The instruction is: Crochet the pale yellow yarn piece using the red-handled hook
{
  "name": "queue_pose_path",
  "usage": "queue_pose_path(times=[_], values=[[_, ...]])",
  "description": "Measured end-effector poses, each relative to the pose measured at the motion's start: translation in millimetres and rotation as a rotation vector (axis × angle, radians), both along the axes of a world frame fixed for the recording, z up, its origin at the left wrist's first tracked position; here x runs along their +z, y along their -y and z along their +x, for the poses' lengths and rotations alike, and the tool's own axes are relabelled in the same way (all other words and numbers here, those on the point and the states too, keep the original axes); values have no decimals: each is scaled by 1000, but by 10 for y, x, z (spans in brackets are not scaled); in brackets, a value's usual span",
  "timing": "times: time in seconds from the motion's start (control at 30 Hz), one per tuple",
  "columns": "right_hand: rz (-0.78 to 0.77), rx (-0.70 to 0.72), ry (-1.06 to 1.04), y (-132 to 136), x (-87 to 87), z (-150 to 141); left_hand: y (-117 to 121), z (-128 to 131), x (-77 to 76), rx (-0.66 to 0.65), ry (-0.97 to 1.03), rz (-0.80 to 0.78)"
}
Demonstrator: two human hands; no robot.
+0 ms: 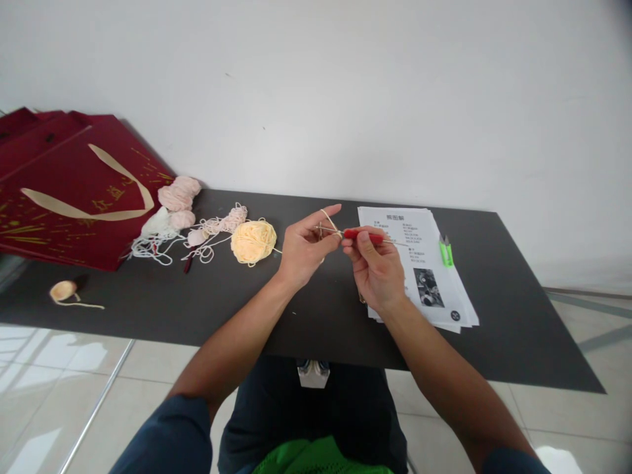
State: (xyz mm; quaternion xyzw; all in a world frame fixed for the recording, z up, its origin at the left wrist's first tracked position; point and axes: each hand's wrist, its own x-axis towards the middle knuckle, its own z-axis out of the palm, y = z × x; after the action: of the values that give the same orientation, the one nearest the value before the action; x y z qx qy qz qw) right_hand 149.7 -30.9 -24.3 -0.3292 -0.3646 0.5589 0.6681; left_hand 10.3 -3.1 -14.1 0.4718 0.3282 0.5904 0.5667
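person's right hand pinching a slim red-handled hook, left hand just beside, pinching thin pale yarn looped round its forefinger, both above the dark table, yellow ball leftward, printed sheets rightward, table stretching past them to its slanted edge

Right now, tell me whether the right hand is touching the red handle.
Touching. The head view shows the right hand holding the red handle, with the thumb and fingers closed around it and no gap between them.
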Motion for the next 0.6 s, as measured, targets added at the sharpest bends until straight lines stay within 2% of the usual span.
queue_pose_path(times=[0.37,0.6], values=[[-31,-6,6,-11,-18,2,42,7,1,32,-32,29],[-51,11,-70,11,50,1,35,23,-5,80,-49,10]])
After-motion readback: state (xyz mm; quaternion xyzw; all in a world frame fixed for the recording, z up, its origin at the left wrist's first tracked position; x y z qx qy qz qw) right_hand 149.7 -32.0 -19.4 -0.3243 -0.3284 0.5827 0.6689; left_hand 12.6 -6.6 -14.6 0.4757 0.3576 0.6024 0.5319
